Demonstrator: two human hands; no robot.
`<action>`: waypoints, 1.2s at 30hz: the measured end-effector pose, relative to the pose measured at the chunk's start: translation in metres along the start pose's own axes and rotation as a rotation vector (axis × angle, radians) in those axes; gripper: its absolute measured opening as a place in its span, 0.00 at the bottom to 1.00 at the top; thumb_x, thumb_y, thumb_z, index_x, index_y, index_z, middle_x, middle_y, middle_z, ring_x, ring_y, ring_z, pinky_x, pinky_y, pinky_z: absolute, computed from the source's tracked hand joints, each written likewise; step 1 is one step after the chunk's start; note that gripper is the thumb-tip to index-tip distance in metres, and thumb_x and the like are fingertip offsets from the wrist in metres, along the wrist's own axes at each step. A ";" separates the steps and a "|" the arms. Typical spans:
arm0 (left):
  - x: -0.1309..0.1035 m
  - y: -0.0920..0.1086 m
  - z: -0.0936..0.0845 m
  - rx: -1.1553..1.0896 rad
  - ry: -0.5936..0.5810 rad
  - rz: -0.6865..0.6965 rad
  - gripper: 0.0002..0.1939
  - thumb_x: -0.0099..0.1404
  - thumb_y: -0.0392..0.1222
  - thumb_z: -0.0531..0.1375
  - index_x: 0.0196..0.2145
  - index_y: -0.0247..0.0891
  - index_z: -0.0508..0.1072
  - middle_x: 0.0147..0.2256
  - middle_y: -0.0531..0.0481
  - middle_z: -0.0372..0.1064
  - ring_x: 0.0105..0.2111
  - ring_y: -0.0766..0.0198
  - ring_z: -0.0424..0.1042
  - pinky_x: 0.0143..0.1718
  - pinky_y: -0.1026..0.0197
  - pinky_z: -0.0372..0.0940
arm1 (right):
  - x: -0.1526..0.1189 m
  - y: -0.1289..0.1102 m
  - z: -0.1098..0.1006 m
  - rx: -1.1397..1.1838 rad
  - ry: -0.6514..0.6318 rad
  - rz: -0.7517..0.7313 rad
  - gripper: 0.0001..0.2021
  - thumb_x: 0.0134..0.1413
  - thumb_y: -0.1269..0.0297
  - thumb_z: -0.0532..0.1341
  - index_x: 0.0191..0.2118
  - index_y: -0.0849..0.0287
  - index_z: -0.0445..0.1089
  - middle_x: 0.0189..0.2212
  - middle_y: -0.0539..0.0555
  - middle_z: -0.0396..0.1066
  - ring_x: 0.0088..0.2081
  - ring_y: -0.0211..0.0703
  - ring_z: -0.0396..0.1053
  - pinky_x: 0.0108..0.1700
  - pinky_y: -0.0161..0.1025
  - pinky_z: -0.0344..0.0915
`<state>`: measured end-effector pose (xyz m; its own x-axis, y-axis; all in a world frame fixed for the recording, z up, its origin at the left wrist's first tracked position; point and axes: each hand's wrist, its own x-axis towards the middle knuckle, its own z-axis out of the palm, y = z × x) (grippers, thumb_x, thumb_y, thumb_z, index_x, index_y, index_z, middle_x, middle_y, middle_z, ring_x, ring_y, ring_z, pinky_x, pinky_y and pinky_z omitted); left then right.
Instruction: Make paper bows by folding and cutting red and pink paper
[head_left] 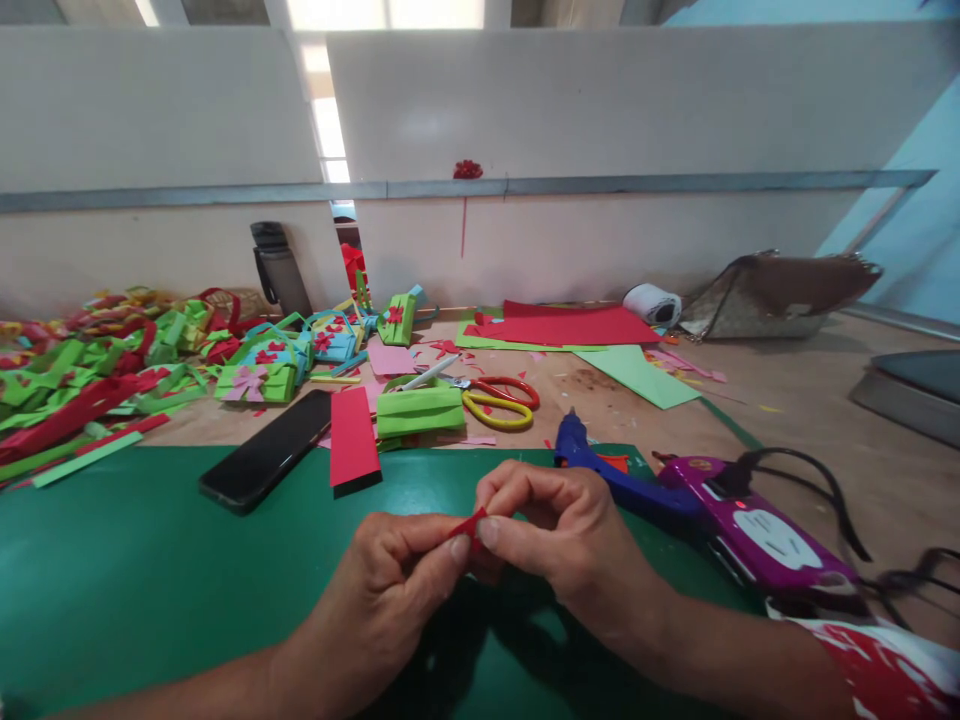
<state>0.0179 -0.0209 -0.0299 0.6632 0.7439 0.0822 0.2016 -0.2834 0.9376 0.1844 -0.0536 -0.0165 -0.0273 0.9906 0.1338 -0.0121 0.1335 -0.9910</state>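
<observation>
A small piece of red paper (469, 524) is pinched between both hands above the green cutting mat (135, 560). My left hand (382, 590) grips its left side between thumb and forefinger. From the right, my right hand (574, 535) holds the other side with thumb and fingertips. Part of the paper is hidden behind the fingers. Just beyond the hands lie a folded red paper strip (354, 435) and a green folded paper piece (420, 410). A blue glue gun (622, 478) rests to the right of my right hand.
A black phone (266, 450) lies at left. Scissors (502, 400) and red paper sheets (577, 325) are further back. A purple power strip (757, 530) with cables stands right. Small paper bags (262, 370), a bottle (281, 270) and a handbag (780, 295) line the back.
</observation>
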 end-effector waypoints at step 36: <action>0.007 0.004 -0.001 0.069 0.074 -0.028 0.20 0.66 0.47 0.50 0.27 0.33 0.75 0.24 0.51 0.68 0.26 0.66 0.63 0.29 0.65 0.56 | 0.007 0.004 -0.005 -0.284 -0.067 -0.048 0.02 0.52 0.68 0.59 0.29 0.59 0.68 0.22 0.48 0.71 0.25 0.38 0.70 0.32 0.36 0.66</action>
<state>0.0230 -0.0160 -0.0257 0.6021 0.7941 0.0831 0.2704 -0.3008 0.9145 0.1891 -0.0456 -0.0190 -0.0994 0.9801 0.1716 0.2653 0.1923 -0.9448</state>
